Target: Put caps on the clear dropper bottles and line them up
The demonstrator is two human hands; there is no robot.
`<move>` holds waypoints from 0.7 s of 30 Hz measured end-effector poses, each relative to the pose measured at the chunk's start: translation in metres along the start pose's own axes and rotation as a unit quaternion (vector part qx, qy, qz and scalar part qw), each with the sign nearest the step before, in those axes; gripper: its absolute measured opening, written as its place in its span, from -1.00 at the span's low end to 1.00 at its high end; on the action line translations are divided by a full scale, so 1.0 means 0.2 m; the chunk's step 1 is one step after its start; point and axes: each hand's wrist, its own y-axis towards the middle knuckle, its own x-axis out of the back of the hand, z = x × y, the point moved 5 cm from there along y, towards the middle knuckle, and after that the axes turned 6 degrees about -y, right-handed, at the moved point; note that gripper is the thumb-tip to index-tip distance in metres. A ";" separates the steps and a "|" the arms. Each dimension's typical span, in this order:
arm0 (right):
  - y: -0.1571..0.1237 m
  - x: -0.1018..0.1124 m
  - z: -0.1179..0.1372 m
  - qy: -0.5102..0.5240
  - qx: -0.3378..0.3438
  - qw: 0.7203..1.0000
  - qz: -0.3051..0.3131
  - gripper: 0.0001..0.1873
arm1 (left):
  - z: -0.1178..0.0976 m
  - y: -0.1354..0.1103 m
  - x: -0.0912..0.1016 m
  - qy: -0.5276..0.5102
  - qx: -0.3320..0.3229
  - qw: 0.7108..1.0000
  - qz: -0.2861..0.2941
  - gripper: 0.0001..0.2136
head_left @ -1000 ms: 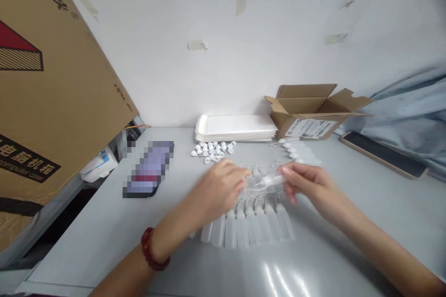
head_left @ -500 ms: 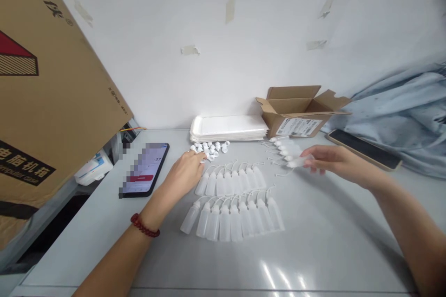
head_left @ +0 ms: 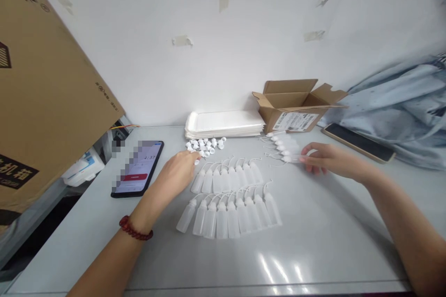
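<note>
My left hand (head_left: 179, 168) is closed at the near edge of a pile of small white caps (head_left: 207, 151), with one white cap (head_left: 197, 162) at its fingertips. My right hand (head_left: 322, 158) pinches the base of a translucent plastic squeeze bottle (head_left: 295, 158) between thumb and fingers. That bottle lies at the near end of a short column of similar bottles (head_left: 284, 143), their thin nozzles pointing left. Between my hands, two rows of the same bottles lie flat, a back row (head_left: 226, 180) and a front row (head_left: 222, 222), with thin curved nozzle tubes at their tops.
Behind the caps is a stack of white trays (head_left: 225, 123). An open cardboard box (head_left: 296, 120) stands by the wall, with a phone (head_left: 358, 143) and blue cloth (head_left: 400, 106) to its right. Another phone (head_left: 139, 167) lies left, near a large carton (head_left: 52, 102).
My right hand has lowered the bottle beside the column of bottles. My left hand stays at the caps. The whole view has shifted slightly.
</note>
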 end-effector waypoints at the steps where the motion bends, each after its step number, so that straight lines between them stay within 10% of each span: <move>1: 0.00 0.00 0.00 -0.005 0.002 1.000 -0.006 -0.68 | 0.00 0.00 0.00 0.001 0.001 1.000 0.001 -0.73; 21: -0.01 0.05 -0.02 -0.072 -0.009 0.997 -0.010 -0.79 | 0.02 0.00 0.02 0.024 0.020 0.999 0.015 -0.78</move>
